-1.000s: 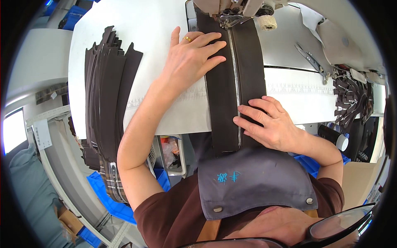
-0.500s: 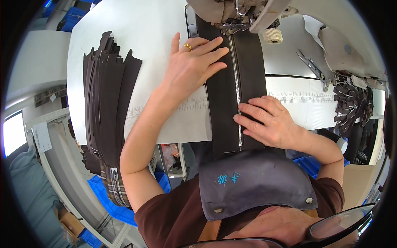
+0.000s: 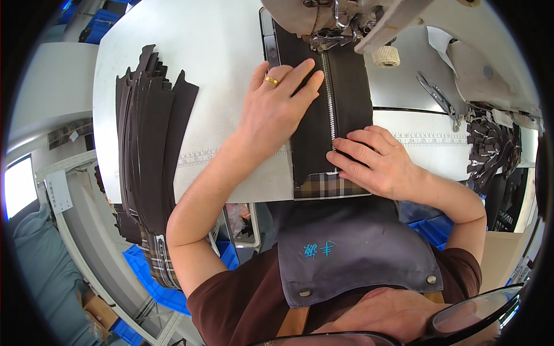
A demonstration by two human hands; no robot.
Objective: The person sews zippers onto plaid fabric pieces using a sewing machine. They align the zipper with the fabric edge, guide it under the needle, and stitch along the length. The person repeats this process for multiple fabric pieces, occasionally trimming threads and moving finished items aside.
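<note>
A dark brown fabric panel (image 3: pixel 355 86) lies lengthwise on the white worktable, its far end under the sewing machine's presser foot (image 3: pixel 330 42). Down its middle runs a silver metal zipper (image 3: pixel 330 106). My left hand (image 3: pixel 276 104), with a ring on one finger, rests flat on the panel left of the zipper, fingers outstretched and close to the presser foot. Near the zipper's near end, my right hand (image 3: pixel 378 161) lies with its fingers spread on the panel, fingertips at the zipper. Plaid fabric (image 3: pixel 323 187) shows at the panel's near edge.
A stack of dark fabric strips (image 3: pixel 147 127) lies at the left, hanging over the table edge. Metal thread snips (image 3: pixel 435 92) lie at the right, before a bundle of dark pieces (image 3: pixel 493 141). A printed ruler scale (image 3: pixel 430 138) crosses the table. Blue bins (image 3: pixel 156 282) stand below.
The panel and zipper have slid away from me under the machine, and plaid fabric now shows at the near edge. My left hand has come slightly nearer, its fingers less spread.
</note>
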